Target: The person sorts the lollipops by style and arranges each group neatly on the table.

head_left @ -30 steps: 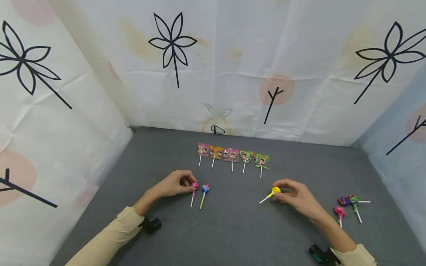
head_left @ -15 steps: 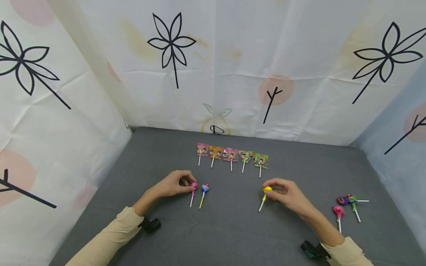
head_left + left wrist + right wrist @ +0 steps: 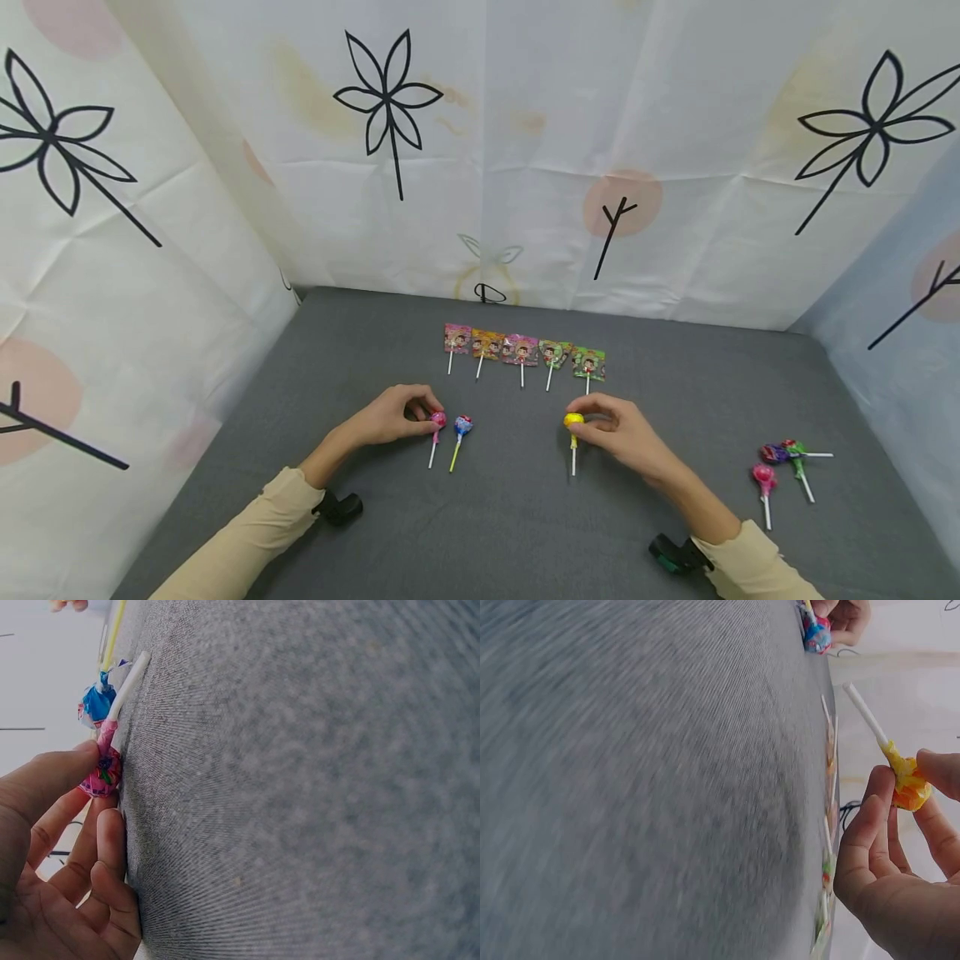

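My left hand (image 3: 397, 414) pinches the head of a pink lollipop (image 3: 105, 774) low at the table, its white stick pointing toward me. Just right of it lies a blue lollipop (image 3: 462, 426) with a yellow stick. Between thumb and fingers my right hand (image 3: 617, 429) holds a yellow lollipop (image 3: 910, 784) by its wrapped head. In the right wrist view this lollipop shows above the table surface, its white stick free. In the head view its stick points down toward the near edge.
A row of several flat-wrapped lollipops (image 3: 521, 350) lies farther back on the grey table (image 3: 480, 533). At the right lie a pink-headed lollipop (image 3: 764, 477), a purple one (image 3: 773, 453) and a green one (image 3: 798, 463), the latter two overlapping. A patterned white curtain (image 3: 525, 125) stands behind.
My right hand has moved left with the yellow lollipop, and the stick has swung from slanting left to pointing straight toward me. The left hand has stayed in place on the pink lollipop.
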A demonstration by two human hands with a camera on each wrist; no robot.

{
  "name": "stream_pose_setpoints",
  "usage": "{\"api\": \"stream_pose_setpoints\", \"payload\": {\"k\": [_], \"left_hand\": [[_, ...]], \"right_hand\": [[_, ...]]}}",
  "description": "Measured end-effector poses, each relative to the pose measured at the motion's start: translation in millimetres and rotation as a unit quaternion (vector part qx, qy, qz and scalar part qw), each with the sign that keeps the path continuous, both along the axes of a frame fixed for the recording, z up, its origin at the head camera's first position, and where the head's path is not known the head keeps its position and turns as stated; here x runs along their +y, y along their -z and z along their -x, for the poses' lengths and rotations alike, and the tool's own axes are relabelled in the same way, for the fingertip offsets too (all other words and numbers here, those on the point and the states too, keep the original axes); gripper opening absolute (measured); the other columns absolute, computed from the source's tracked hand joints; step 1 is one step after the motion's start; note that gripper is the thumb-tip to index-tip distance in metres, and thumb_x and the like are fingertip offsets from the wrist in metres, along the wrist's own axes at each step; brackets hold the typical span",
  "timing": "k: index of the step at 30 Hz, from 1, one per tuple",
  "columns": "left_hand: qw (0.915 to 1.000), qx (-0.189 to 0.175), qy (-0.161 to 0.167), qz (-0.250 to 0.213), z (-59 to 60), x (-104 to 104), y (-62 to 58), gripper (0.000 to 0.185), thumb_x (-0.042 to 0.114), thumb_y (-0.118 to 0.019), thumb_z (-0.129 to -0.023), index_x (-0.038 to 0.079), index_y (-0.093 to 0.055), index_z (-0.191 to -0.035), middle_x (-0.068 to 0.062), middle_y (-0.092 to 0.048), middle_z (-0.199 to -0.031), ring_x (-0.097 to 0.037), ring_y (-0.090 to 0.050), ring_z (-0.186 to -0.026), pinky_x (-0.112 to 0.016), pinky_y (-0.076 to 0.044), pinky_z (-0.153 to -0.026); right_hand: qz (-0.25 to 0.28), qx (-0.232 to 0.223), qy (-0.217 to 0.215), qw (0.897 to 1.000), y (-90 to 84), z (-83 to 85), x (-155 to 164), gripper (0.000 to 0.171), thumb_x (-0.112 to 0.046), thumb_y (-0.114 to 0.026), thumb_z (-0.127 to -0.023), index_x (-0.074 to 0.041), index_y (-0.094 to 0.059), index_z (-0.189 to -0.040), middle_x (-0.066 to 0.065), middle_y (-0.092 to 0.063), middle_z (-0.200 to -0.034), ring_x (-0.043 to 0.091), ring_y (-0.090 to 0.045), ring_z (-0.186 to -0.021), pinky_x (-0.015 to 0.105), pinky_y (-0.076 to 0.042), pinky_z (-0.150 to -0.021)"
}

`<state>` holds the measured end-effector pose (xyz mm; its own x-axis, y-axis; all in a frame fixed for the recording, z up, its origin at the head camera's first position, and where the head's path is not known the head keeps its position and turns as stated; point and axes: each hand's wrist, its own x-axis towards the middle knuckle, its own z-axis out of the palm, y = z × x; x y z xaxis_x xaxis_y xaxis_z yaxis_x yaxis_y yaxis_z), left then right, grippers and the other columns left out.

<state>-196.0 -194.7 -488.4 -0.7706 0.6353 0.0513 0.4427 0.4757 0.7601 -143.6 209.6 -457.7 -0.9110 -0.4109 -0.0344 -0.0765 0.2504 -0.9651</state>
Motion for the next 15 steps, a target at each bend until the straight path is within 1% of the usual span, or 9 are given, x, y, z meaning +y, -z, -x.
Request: {"api": "stream_pose_setpoints", "payload": {"k": [3,6,10,15], "left_hand": [[1.0,0.0,0.001,0.001,0.2,0,0.1,0.014,0.017,-0.079,-0.092,0.014,-0.071,-0.104,0.006,-0.067,-0.097,-0.012,-0.062,-0.083,-0.032,-0.052,-0.077],[1.0,0.001,0.002,0.001,0.4,0,0.0,0.014,0.017,-0.079,-0.092,0.014,-0.071,-0.104,0.007,-0.067,-0.097,-0.012,-0.062,-0.082,-0.031,-0.052,-0.077],[1.0,0.0,0.002,0.0,-0.1,1,-1.2,0.015,0.017,-0.079,-0.092,0.014,-0.071,-0.104,0.007,-0.067,-0.097,-0.012,-0.062,-0.083,-0.032,-0.052,-0.077],[1.0,0.0,0.002,-0.001,0.2,1,-1.3,0.015,0.017,-0.079,-0.092,0.014,-0.071,-0.104,0.007,-0.067,-0.097,-0.012,-0.062,-0.083,-0.032,-0.052,-0.077]], "right_hand": [[0.002,0.0,-0.001,1.0,-0.2,1.6,-7,0.036,-0.015,-0.071,-0.099,0.006,-0.061,-0.126,0.017,-0.064,-0.12,0.039,-0.067,-0.107,0.046,-0.054,-0.085],[0.001,0.002,-0.002,1.0,0.4,3.0,-13,0.035,-0.015,-0.072,-0.098,0.005,-0.063,-0.125,0.016,-0.065,-0.12,0.034,-0.068,-0.104,0.045,-0.054,-0.083],[0.012,0.006,-0.009,1.0,1.9,4.3,-21,0.032,-0.011,-0.073,-0.097,0.006,-0.065,-0.123,0.017,-0.066,-0.118,0.029,-0.07,-0.1,0.044,-0.054,-0.082],[0.033,-0.006,-0.015,0.999,4.5,5.4,-33,0.029,-0.007,-0.072,-0.096,0.005,-0.065,-0.121,0.019,-0.066,-0.118,0.03,-0.07,-0.102,0.044,-0.055,-0.084]]}}
